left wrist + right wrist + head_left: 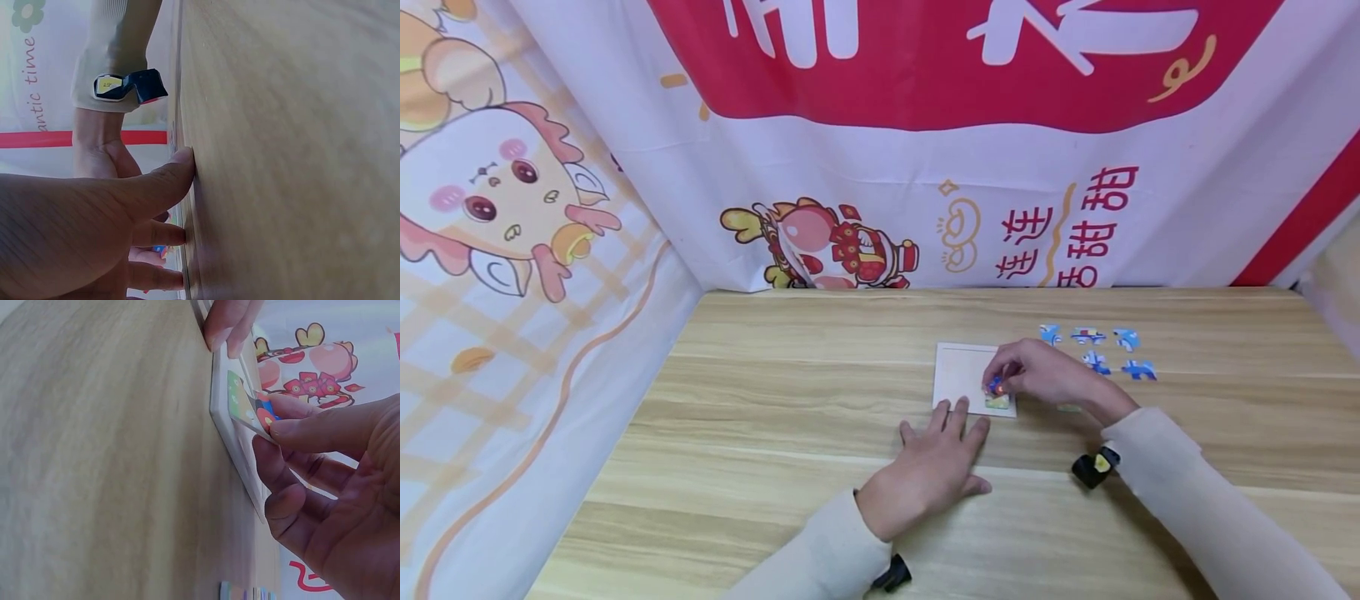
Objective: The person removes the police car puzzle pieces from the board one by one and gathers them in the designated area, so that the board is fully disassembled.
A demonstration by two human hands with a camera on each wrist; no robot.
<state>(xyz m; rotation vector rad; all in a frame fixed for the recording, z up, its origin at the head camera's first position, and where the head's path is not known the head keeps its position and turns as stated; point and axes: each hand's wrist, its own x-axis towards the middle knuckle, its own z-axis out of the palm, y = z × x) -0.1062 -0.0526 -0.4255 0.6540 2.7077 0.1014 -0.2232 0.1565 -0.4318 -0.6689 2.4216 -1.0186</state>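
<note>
A white puzzle tray [958, 375] with a raised rim lies flat on the wooden table. Over its near right corner my right hand [1045, 372] pinches a puzzle piece [245, 406] between thumb and fingers. That piece is green and yellow with red and blue parts, and it tilts above the tray in the right wrist view. My left hand [936, 468] lies spread with straight fingers, its fingertips right at the tray's near edge. In the left wrist view the left thumb [165, 181] touches the tabletop.
Several loose blue puzzle pieces [1096, 362] lie on the table to the right of the tray. A green piece [1069, 408] shows partly under the right forearm. Behind the table hangs a printed white and red cloth [880, 158].
</note>
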